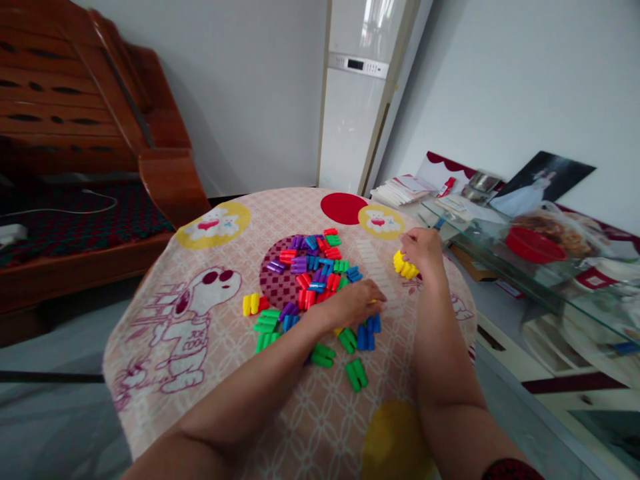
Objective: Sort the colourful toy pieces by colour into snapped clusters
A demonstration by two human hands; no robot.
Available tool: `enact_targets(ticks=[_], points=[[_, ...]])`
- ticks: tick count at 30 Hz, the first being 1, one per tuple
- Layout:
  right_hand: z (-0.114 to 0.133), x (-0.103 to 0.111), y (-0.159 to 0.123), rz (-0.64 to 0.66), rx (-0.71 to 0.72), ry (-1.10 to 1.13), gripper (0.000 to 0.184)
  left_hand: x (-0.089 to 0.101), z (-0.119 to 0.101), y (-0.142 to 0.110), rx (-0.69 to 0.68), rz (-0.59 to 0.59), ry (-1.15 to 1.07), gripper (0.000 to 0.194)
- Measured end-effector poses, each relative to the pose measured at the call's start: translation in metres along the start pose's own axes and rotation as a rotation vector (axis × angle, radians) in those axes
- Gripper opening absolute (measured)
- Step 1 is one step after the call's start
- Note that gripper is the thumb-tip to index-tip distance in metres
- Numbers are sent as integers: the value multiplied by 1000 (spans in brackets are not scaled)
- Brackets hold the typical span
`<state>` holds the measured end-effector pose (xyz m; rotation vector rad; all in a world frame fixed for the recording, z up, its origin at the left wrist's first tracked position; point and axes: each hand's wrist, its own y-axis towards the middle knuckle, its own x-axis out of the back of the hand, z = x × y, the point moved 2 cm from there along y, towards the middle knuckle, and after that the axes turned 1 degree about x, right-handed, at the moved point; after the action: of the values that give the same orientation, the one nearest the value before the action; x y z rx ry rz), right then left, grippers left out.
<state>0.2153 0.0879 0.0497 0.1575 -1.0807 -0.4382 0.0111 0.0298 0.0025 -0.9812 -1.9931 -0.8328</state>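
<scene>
Small two-pronged plastic building pieces in several colours (pixel 300 265) lie in a loose heap on the table. My left hand (pixel 355 305) is over the heap's right side, its fingers bent and closed, with a bit of yellow plastic showing at the fingertips. Right of the heap, a cluster of yellow pieces (pixel 405 265) sits close together on the cloth. My right hand (pixel 423 248) has its thumb and fingers closed at the upper edge of this cluster; the fingers partly hide what they grip. Green pieces (pixel 357 375) and blue pieces (pixel 369 333) lie just below my left hand.
A patterned cloth (pixel 320 420) covers the round table. To the right, a glass-topped cabinet (pixel 505 260) holds papers (pixel 403 189), a red bowl (pixel 535 245) and a photo (pixel 545 177). A wooden bench (pixel 170 173) stands at left, a white floor-standing air conditioner (pixel 355 120) behind.
</scene>
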Motion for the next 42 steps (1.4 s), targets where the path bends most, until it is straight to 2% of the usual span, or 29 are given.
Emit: enact_targets(ticks=[2, 4, 7, 10, 12, 15, 19, 21, 28, 31, 33, 35, 37, 39, 42], points=[[-2, 4, 1, -29, -40, 22, 31, -21, -6, 3, -9, 71, 75, 25], [-1, 6, 0, -33, -70, 31, 32, -30, -4, 2, -1, 106, 110, 27], [0, 7, 0, -24, -111, 37, 30, -29, 5, 0, 10, 107, 48, 23], [2, 3, -3, 40, -131, 85, 24, -18, 18, 1, 144, -16, -50, 17], [7, -3, -7, 161, -103, 135, 19, -8, 29, 0, 268, -149, -107, 19], [24, -15, -17, 421, 11, 220, 18, 10, 44, -5, 383, -326, -225, 27], [57, -31, -34, 732, 186, 361, 19, 28, 60, -15, 416, -506, -379, 35], [69, -38, -39, 783, 256, 379, 19, 32, 65, -19, 414, -539, -435, 41], [81, -45, -42, 633, 431, 222, 28, 30, 66, -21, 403, -450, -443, 65], [74, -42, -39, 612, 366, 242, 21, 34, 63, -22, 395, -448, -385, 66], [61, -37, -33, 569, 255, 283, 15, 41, 60, -24, 411, -411, -304, 55], [43, -29, -24, 463, 112, 291, 14, 49, 55, -28, 422, -274, -188, 35], [23, -21, -15, 322, -36, 213, 17, 53, 48, -31, 397, -72, -67, 19], [6, -15, -8, 182, -129, 53, 20, 53, 38, -33, 344, 96, 31, 16], [-8, -12, -1, 43, -145, -194, 24, 46, 27, -31, 287, 206, 122, 19]])
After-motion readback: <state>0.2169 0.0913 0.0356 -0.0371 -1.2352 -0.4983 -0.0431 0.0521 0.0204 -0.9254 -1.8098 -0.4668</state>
